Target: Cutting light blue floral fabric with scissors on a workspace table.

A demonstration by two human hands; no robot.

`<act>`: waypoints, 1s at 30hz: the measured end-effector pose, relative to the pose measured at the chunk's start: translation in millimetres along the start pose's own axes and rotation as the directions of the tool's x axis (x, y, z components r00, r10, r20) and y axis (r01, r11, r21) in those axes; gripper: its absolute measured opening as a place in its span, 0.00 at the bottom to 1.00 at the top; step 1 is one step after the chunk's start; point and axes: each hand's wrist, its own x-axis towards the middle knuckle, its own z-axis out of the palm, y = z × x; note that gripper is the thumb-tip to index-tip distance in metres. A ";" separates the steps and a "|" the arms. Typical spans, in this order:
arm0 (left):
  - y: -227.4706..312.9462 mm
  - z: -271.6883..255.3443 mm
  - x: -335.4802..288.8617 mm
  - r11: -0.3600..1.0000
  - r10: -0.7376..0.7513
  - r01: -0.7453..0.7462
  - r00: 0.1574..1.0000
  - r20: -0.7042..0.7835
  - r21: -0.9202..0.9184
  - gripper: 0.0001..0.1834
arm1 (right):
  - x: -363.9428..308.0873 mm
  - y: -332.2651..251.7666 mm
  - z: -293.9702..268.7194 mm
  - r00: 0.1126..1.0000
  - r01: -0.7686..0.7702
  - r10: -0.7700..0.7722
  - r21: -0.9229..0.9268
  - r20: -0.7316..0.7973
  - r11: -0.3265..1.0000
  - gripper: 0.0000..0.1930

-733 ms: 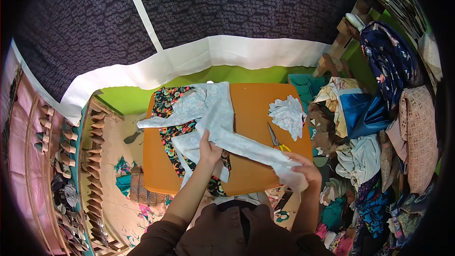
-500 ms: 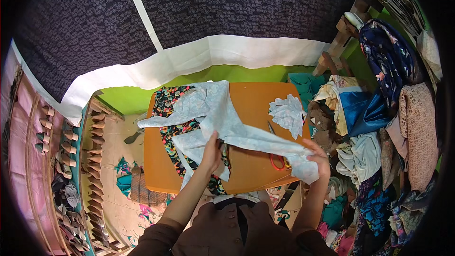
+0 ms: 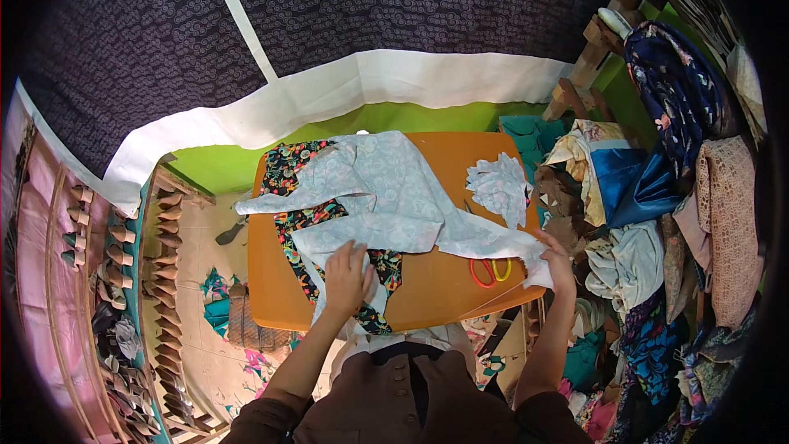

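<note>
Orange table (image 3: 427, 284) under cloth (image 3: 399, 177) — curtain (image 3: 411, 8) behind

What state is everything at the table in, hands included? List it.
Left hand: open, loosely spread
Right hand: holding an end of the pale cloth
Pale cloth: spread, partly folded
Dark floral cloth: partly covered
Small pale fabric: crumpled
Scissors: blades mostly covered, open or shut unclear

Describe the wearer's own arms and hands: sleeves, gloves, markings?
The left hand and right hand are ungloved. Both forearms are bare: left forearm, right forearm. Dark brown sleeves, left sleeve and right sleeve, end around the elbows. No cables or markings show; fine details are too small to tell.
</note>
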 end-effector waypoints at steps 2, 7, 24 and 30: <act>-11.4 4.6 12.0 0.997 -0.003 0.002 1.000 0.015 0.073 0.28 | 15.5 33.9 -2.0 1.000 0.013 -0.013 -0.057 -0.004 0.998 0.28; -45.7 7.0 23.4 0.962 0.022 -0.044 0.996 0.084 0.268 0.22 | 8.5 18.9 37.5 0.954 -0.257 0.300 -0.457 0.024 0.852 0.25; 56.4 -27.7 9.1 0.978 0.124 -0.079 0.965 0.229 -0.194 0.10 | -24.3 79.0 182.2 0.734 0.652 -0.361 -0.449 0.575 0.611 0.31; 46.1 -44.1 25.5 0.958 0.143 -0.093 0.976 0.167 -0.272 0.09 | -23.5 55.0 196.5 0.830 0.425 -0.274 -0.234 0.486 0.874 0.28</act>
